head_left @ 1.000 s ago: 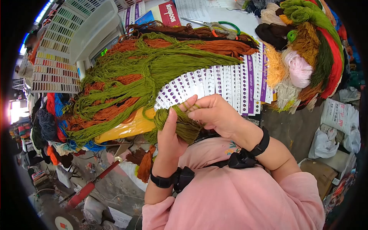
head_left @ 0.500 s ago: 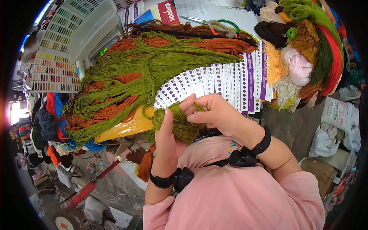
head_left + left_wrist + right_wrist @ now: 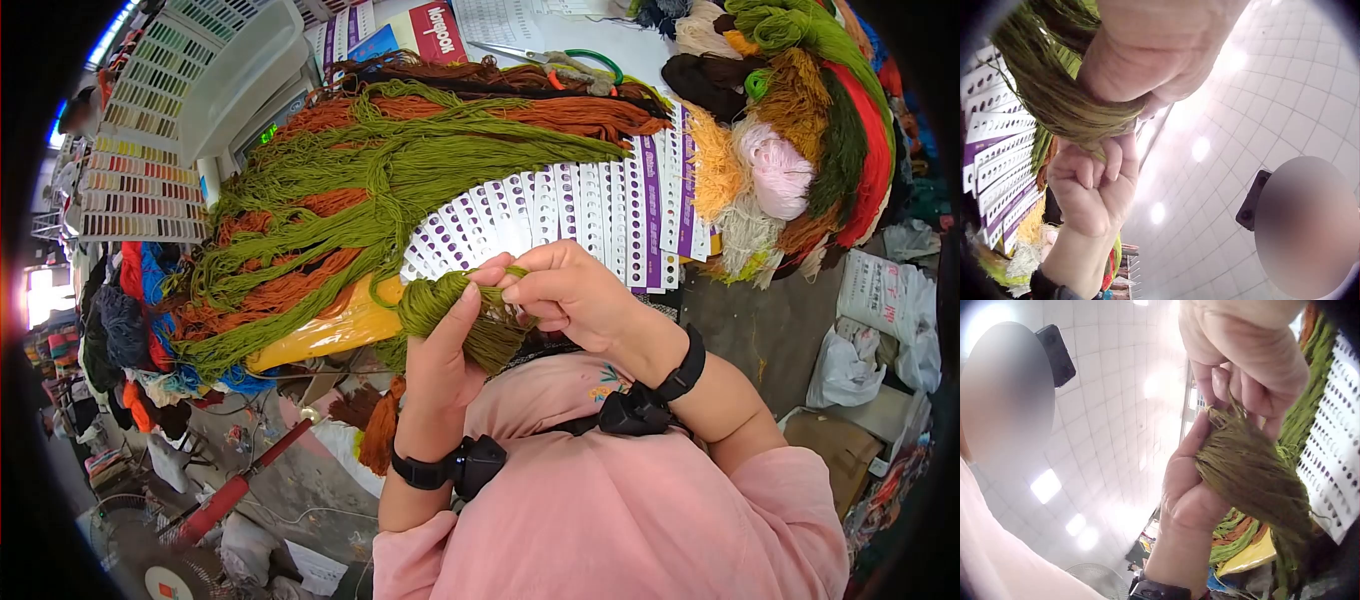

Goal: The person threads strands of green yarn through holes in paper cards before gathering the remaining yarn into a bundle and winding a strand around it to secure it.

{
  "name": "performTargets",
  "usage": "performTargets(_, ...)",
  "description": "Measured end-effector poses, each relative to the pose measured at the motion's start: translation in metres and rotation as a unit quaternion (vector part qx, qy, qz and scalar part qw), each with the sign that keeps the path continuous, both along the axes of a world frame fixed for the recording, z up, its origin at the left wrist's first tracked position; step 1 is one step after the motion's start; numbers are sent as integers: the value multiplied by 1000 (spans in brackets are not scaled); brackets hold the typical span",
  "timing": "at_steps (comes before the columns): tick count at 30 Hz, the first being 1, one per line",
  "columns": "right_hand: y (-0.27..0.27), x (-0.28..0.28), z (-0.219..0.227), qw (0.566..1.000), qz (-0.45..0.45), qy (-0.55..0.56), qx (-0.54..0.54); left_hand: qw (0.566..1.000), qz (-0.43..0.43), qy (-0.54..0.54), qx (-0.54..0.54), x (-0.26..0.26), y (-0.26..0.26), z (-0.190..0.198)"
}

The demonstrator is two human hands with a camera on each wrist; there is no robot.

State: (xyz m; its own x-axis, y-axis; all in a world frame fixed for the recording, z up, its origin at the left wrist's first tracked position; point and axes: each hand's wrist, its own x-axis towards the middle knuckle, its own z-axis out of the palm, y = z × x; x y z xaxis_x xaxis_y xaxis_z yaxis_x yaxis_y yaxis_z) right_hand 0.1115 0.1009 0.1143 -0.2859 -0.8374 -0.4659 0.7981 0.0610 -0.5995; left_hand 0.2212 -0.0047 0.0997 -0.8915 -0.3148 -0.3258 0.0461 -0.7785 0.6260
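Observation:
A folded hank of olive-green yarn (image 3: 435, 305) is held up over the table's near edge. My left hand (image 3: 445, 355) grips it from below, thumb along its side. At the hank's top end, the fingers of my right hand (image 3: 570, 300) pinch a few strands close to the left fingertips. In the right wrist view the hank (image 3: 1254, 472) hangs down from the bunched end where both hands meet. The left wrist view shows the right hand (image 3: 1094, 194) with fingers curled at the strands. More olive yarn (image 3: 480, 150) lies spread on the table beyond.
Rust-brown yarn (image 3: 590, 118) lies among the green. Fanned purple-and-white shade cards (image 3: 560, 215) and a yellow packet (image 3: 325, 335) are near the hands. Scissors (image 3: 515, 52) and a red notebook (image 3: 440, 35) lie farther back. Many-coloured hanks (image 3: 780, 165) are piled at right.
The right fingers have shifted slightly at the hank's end, drawing in close against the left fingertips. The left hand keeps its grip, its thumb leaning a little further right.

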Motion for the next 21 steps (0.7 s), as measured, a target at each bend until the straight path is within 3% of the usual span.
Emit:
performTargets(5,-1,-2,0,1000,1,-14,12,994,23,17,102,2,0,-7)
performTargets(11,-1,-2,-2,1000,-2,-14,5,1000,21,-6,19,1,1,-3)
performTargets(18,-4,-1,-1,999,23,36,26,998,30,-15,45,0,0,-6)
performTargets(21,-3,-1,-12,999,-6,-7,-38,998,41,-14,36,1,-1,-10)
